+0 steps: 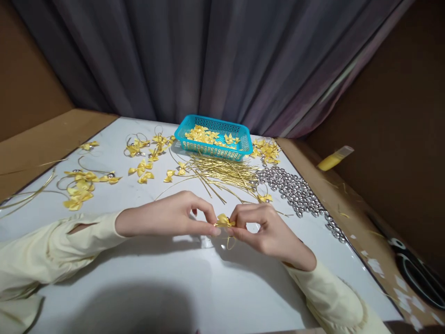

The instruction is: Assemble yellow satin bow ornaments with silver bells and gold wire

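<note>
Between my two hands, over the middle of the white table, is a yellow ribbon bow (224, 220). My left hand (181, 215) pinches its left side between thumb and forefinger. The thumb and fingers of my right hand (262, 227) are closed on its right side. A thin gold tie (230, 243) hangs in a loop below the bow. Just beyond my hands lies a pile of gold ties (225, 171). Another bow with a looped tie (264, 198) rests close to my right hand. My fingertips hide the bow's ends.
A blue plastic basket (212, 150) with loose yellow bows stands at the back. Shiny silver beads (295, 188) spread along the right. Several tied bows (81, 185) lie at left. Scissors (417, 273) and a yellow-filled tube (335, 157) are at the right edge.
</note>
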Available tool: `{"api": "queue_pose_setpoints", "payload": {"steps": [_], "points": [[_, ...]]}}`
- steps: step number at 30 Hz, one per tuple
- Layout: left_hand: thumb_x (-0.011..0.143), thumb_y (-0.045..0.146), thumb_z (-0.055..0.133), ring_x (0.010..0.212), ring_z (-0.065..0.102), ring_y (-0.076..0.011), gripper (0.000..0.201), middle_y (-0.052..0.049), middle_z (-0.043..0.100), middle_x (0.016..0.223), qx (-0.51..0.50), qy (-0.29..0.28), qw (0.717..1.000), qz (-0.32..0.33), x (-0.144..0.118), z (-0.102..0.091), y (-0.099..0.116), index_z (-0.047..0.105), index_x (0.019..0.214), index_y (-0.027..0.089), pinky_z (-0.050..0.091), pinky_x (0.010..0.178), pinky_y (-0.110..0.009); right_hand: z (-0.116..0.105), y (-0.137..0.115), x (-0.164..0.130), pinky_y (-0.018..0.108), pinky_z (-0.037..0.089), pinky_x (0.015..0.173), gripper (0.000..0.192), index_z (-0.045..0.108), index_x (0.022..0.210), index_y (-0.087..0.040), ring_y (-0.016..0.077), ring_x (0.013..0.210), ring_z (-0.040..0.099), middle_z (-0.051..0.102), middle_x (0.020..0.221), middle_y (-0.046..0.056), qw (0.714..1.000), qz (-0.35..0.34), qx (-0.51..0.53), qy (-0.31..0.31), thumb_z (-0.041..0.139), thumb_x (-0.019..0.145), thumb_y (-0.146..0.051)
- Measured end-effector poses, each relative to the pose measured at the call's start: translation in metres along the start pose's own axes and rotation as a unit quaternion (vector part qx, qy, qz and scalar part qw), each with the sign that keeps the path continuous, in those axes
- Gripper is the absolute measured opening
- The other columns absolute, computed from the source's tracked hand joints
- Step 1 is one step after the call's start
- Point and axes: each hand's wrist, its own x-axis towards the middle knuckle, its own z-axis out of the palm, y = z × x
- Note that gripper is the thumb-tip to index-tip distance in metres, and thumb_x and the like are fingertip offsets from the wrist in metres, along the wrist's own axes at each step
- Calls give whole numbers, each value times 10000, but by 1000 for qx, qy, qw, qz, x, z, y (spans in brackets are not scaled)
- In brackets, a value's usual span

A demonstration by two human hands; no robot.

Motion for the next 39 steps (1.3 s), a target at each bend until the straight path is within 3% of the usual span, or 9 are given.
{"api": "queue_pose_setpoints", "payload": {"steps": [5,13,17,24,31,39], "points": [[818,222,590,770,573,-124,107,-4,650,781,53,44,992,103,-5,10,4,645,756,155,398,742,-222,5,0,-2,228,389,514,299,452,492,-157,98,530,510,568,584,30,996,-55,-43,57,536,769,-83],[860,164,525,799,553,-147,137,-32,628,787,136,71,975,159,-12,19,10,618,765,132,373,790,-281,6,0,-2,235,383,494,293,468,511,-157,102,531,505,568,594,43,986,-114,-72,96,489,789,-66],[865,193,530,802,552,-147,121,-12,627,783,160,90,972,146,-12,19,10,612,785,155,362,791,-288,6,1,-2,239,384,490,296,467,509,-158,104,527,501,564,588,44,985,-122,-74,98,485,790,-64],[808,394,597,913,530,-194,268,-40,610,939,204,203,952,100,-7,19,0,547,945,169,363,823,-320,7,0,-3,251,395,500,279,458,524,-173,115,542,504,573,594,45,986,-122,-73,81,471,780,-63],[907,281,467,885,518,-168,156,-33,602,893,204,165,953,151,-4,17,-3,563,925,159,354,831,-300,9,-2,-2,242,398,496,282,448,511,-168,108,528,511,589,598,49,992,-100,-41,70,489,773,-71],[926,208,405,840,527,-161,170,-45,596,853,179,121,961,176,-2,16,-5,560,900,143,375,819,-292,10,-3,-2,236,404,508,290,434,507,-170,97,526,502,589,600,36,995,-79,-16,54,511,776,-92]]}}
